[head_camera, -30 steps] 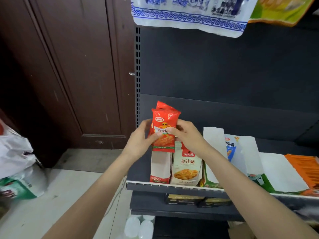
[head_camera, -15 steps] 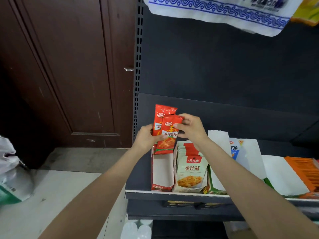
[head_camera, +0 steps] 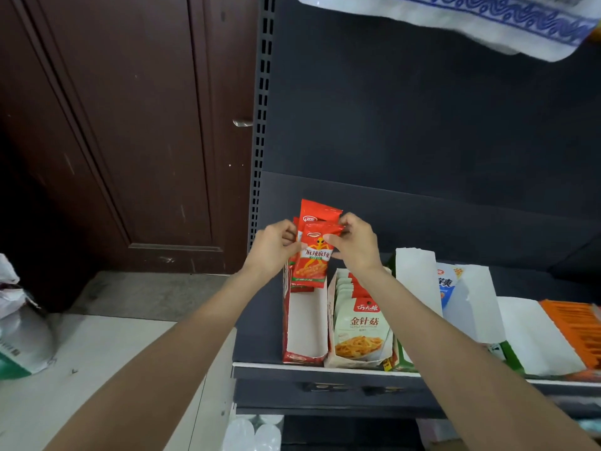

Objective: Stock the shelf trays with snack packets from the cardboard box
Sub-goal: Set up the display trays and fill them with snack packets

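Left hand (head_camera: pixel 271 247) and right hand (head_camera: pixel 356 244), fingers curled, both pinching red snack packets (head_camera: pixel 312 255) above red tray (head_camera: pixel 304 336).

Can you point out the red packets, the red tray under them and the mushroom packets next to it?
red packets (head_camera: pixel 313 255), head view, front packet's printed face
red tray (head_camera: pixel 307 323), head view, bare white floor
mushroom packets (head_camera: pixel 363 330), head view, front packet's face
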Demonstrator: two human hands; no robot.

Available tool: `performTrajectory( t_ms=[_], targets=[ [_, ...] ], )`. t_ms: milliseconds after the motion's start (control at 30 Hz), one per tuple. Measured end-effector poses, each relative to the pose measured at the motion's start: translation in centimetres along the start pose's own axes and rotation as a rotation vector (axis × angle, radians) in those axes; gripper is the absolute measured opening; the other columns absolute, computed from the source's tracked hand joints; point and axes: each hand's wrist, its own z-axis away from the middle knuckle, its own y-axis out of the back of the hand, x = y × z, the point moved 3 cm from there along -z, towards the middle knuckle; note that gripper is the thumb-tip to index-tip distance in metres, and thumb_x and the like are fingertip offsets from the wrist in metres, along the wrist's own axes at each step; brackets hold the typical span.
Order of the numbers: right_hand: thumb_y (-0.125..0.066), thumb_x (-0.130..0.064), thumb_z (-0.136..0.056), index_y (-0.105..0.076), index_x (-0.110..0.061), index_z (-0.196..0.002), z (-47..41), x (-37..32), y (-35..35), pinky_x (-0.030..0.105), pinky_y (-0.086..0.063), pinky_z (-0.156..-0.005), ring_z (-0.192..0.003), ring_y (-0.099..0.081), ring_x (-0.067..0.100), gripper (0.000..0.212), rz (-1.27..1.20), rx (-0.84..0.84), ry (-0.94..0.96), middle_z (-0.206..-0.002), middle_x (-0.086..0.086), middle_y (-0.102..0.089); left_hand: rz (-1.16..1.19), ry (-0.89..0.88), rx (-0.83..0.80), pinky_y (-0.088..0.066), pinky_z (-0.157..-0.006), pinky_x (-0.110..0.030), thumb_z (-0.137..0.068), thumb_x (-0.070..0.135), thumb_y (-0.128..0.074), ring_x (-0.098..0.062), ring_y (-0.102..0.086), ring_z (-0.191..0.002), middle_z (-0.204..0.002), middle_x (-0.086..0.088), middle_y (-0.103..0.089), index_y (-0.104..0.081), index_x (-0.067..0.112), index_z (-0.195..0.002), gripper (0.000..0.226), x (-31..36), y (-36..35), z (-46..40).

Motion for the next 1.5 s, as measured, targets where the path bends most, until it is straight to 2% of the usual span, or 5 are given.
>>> performTrajectory(
  t_ms=[367,533,933,1267,1500],
  targets=[
    [-0.065,-0.018,-0.087,-0.052,-0.013,-0.119,0.2,0.5,-0.2,0.033,-0.051,-0.091,-0.112,-0.06,0.016,0.035,0.149,-0.002,0.096,-0.122,0.003,-0.062,-0.178,-0.016,-0.191,-0.049,-0.079,-0.024,-0.084,0.018,-0.071,-0.017,-0.064,-0.096,-0.107,-0.006,-0.068,-0.06,0.008,-0.107,0.028,0.7,-0.1,-1.7],
    [-0.067,-0.013,-0.086,-0.062,-0.01,-0.113,-0.6,0.7,-1.1,0.025,-0.048,-0.082,-0.101,-0.063,0.022,0.028,0.29,-0.083,0.111,-0.109,0.008,-0.067,-0.163,-0.204,-0.032,-0.049,-0.083,-0.027,-0.082,0.014,-0.071,-0.011,-0.057,-0.1,-0.115,0.003,-0.058,-0.043,0.022,-0.13,0.056,1.1,-0.4,-1.2],
    [-0.061,-0.022,-0.09,-0.064,-0.022,-0.114,-1.7,1.8,-2.4,0.042,-0.053,-0.083,-0.102,-0.062,0.025,0.024,0.676,-0.244,0.103,-0.11,0.003,-0.066,-0.82,-0.281,-0.111,-0.035,-0.096,-0.037,-0.096,0.028,-0.051,-0.023,-0.043,-0.116,-0.128,-0.006,-0.051,-0.05,0.018,-0.134,0.039,-0.4,-2.9,-1.6],
    [-0.055,-0.013,-0.093,-0.064,-0.016,-0.116,3.1,1.1,2.9,0.028,-0.049,-0.091,-0.109,-0.057,0.016,0.024,0.446,-0.023,0.216,-0.117,0.002,-0.061,-0.58,-0.288,0.18,-0.035,-0.088,-0.033,-0.094,0.019,-0.051,-0.021,-0.047,-0.109,-0.12,-0.001,-0.057,-0.057,0.017,-0.12,0.027,2.9,-3.6,3.6],
    [-0.053,-0.01,-0.093,-0.064,-0.02,-0.112,11.9,7.4,11.2,0.01,-0.036,-0.078,-0.097,-0.054,0.006,0.024,0.271,0.039,0.076,-0.107,-0.005,-0.061,-0.313,-0.345,0.092,-0.049,-0.082,-0.04,-0.087,0.009,-0.057,-0.022,-0.057,-0.092,-0.098,-0.002,-0.064,-0.063,0.012,-0.107,0.02,7.5,-11.9,11.4]
  ],
)
